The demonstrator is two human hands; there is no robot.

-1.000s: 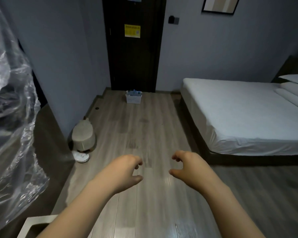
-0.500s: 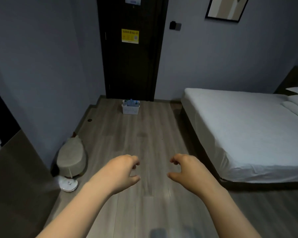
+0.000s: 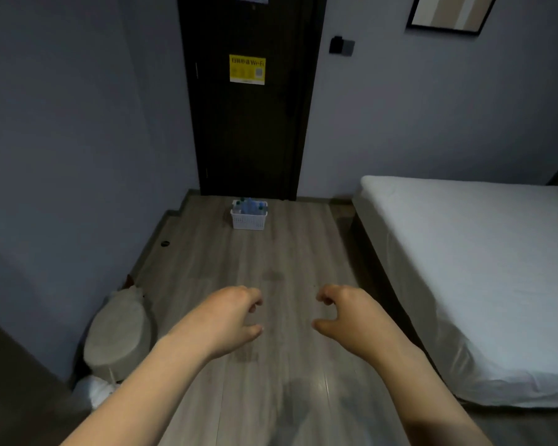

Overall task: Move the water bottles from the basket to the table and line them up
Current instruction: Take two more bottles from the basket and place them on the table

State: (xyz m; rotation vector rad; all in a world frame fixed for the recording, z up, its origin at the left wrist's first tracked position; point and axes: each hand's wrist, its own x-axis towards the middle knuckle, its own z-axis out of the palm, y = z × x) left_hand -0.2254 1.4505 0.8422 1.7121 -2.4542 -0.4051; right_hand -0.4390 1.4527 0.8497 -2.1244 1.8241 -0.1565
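Observation:
A small white basket (image 3: 248, 221) stands on the wooden floor in front of the dark door, several steps ahead of me. Several water bottles (image 3: 249, 206) with blue labels stick up out of it. My left hand (image 3: 228, 318) and my right hand (image 3: 346, 313) hover in front of me over the floor, a hand's width apart. Both have loosely curled fingers and hold nothing. No table is in view.
A bed with a white sheet (image 3: 471, 275) fills the right side. A grey round bin (image 3: 120, 336) and a white object (image 3: 94, 391) sit against the left wall. The dark door (image 3: 248, 123) bears a yellow sign (image 3: 247, 69). A strip of wooden floor leads to the basket.
The view has advanced toward the door, so the basket and door look larger. The clear plastic wrap on the left has left the view. Both hands keep the same loose pose.

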